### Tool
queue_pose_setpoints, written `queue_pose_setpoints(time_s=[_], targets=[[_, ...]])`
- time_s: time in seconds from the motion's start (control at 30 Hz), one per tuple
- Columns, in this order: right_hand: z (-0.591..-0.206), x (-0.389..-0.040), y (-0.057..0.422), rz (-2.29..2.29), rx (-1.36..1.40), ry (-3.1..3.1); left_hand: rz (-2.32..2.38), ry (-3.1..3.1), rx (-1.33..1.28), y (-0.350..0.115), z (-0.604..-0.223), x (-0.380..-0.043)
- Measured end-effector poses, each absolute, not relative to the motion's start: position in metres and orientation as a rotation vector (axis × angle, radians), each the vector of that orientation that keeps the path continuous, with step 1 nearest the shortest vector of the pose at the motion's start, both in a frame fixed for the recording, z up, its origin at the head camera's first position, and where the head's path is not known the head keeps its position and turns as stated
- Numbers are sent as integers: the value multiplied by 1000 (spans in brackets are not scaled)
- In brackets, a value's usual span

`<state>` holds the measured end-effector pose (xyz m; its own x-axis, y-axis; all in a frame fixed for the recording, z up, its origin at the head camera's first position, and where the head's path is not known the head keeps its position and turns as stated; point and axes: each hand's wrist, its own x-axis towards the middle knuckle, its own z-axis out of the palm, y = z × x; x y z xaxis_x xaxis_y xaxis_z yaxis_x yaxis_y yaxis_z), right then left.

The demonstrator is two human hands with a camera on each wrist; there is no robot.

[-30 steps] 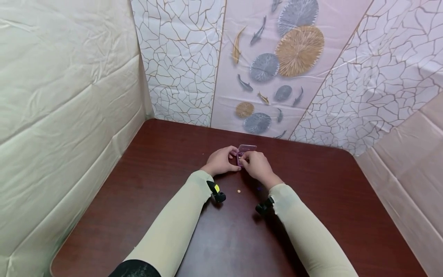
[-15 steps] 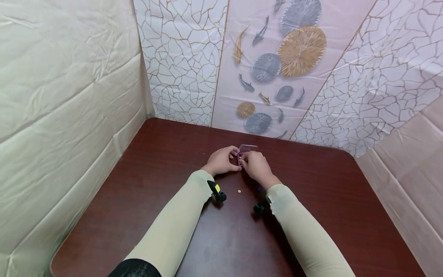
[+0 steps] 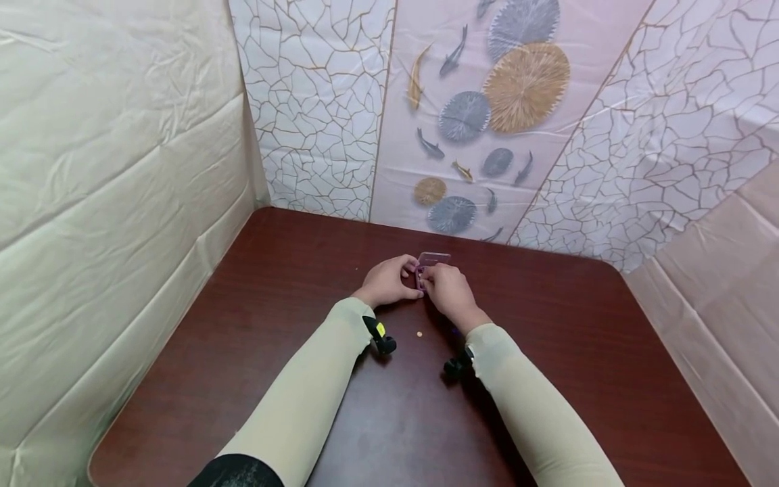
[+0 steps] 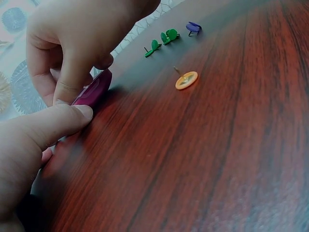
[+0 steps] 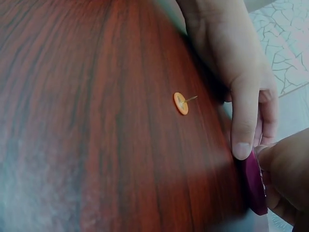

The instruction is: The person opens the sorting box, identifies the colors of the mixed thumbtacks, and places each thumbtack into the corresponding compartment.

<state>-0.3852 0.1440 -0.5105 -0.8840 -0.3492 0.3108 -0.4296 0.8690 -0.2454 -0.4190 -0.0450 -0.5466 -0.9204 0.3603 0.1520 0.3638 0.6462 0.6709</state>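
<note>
A small purple box [image 3: 418,280] stands near the far middle of the table, its clear lid [image 3: 435,258] raised at the back. My left hand [image 3: 387,281] holds the box from the left; in the left wrist view its thumb presses the purple side wall [image 4: 98,91]. Over the box my right hand [image 3: 452,289] has its thumb and fingers bent together, tips reaching inside. Those fingertips are largely covered, so whatever they pinch is hidden. An orange thumbtack [image 4: 187,80] lies point up, nearer me than the box.
Green thumbtacks [image 4: 170,36] and a purple thumbtack [image 4: 193,28] lie on the table to the right of the orange one, under my right wrist. The dark red wooden table [image 3: 292,270] meets patterned cloth [image 3: 322,115] at its far edge.
The right wrist has turned slightly inward, its fingertips staying at the box. My left hand keeps its hold, and the orange thumbtack lies where it was.
</note>
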Motion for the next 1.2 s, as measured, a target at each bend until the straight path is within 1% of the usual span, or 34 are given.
queue_pose_setpoints(time_s=[0.27,0.77,1.03,1.2], targets=[[-511,-382,144,418,634,-2756,-1155,-2866,-621,-46,-544,-415],[-509,-382,144,419,567,-2766,-1143,-2862,-619,-46,-544,-414],[-507,-383,154,574,574,-2801,-1132,-2858,-623,-45,-540,-412],[-501,-376,164,747,593,-2799,-1128,-2862,-622,-45,-539,-413]])
